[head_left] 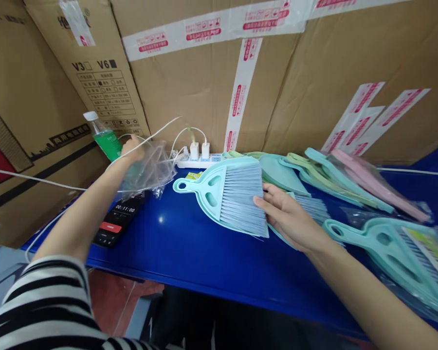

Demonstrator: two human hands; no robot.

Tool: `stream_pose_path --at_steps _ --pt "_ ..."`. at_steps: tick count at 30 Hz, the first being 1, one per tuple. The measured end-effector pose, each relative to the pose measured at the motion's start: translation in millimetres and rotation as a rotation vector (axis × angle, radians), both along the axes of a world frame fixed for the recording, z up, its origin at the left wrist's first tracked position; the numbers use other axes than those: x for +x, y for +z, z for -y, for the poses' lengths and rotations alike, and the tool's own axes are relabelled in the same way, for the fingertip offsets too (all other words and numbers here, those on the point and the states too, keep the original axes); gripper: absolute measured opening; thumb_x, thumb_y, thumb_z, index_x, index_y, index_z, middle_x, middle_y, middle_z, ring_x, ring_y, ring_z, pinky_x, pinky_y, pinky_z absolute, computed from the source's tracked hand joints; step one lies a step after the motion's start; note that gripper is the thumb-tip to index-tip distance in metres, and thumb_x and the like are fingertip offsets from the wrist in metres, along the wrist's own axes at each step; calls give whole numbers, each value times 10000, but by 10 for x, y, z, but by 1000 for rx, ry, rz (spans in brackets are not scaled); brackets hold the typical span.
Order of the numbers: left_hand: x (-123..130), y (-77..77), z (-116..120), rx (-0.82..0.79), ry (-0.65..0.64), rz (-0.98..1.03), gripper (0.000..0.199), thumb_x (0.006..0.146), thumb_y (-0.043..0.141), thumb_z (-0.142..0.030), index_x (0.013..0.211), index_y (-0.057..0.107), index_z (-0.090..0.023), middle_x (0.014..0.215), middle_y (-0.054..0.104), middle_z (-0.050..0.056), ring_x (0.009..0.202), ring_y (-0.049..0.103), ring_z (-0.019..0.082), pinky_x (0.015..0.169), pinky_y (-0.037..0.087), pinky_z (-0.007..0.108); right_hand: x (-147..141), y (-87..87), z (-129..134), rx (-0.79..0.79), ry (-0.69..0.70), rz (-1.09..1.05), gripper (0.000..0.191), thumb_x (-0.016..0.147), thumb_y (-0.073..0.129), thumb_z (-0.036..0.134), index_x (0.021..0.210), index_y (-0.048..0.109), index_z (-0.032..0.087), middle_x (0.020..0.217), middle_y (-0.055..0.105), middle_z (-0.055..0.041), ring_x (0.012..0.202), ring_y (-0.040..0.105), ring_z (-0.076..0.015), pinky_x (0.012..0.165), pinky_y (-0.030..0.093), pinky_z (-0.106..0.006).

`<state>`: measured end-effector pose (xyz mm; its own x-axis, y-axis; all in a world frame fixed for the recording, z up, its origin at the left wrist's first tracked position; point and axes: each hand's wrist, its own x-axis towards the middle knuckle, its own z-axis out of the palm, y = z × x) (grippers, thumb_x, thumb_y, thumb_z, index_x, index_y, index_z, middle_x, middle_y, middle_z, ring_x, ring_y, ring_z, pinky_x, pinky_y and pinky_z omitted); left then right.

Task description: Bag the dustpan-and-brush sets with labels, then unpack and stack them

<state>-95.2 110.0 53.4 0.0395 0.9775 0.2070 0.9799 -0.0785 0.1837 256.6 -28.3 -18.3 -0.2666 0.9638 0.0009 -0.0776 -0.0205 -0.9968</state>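
My left hand is shut on the top of a crumpled clear plastic bag, which hangs over the blue table. My right hand grips a mint-green hand broom with pale blue bristles at the bristle end. A matching dustpan lies partly behind it, and a second brush head shows beside my fingers. At the right lies a bagged mint dustpan-and-brush set. Pastel green, blue and pink dustpans and brushes lie in a pile at the back.
A green-filled bottle stands by the cardboard boxes. A phone showing a timer lies on the blue table. Behind it is a white power strip with plugged-in chargers, and white cables run across the table.
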Motion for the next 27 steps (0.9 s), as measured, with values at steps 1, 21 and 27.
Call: stream_pose_path --at_steps 1,21,27 --pt "29 29 48 17 3 -12 375 935 601 -377 1239 559 -162 1249 581 94 1080 603 254 905 534 466 2 -4 -2 -3 -8 -5 764 643 768 669 1206 491 233 1216 664 -123 1089 640 -298 861 561 -467" --pt "824 -378 1702 340 -625 -219 339 1009 395 -372 1139 569 -112 900 665 95 784 679 232 713 566 335 -241 72 549 1298 -306 1004 215 969 503 323 969 660 177 1116 628 -151 1116 514 -311 929 464 -486" --pt "917 -357 1827 388 -653 -196 332 1005 399 -363 1109 599 -119 855 677 70 698 674 202 642 545 290 -464 -45 609 1164 -227 1013 106 872 647 263 815 634 175 1044 588 -132 975 491 -268 826 488 -408"
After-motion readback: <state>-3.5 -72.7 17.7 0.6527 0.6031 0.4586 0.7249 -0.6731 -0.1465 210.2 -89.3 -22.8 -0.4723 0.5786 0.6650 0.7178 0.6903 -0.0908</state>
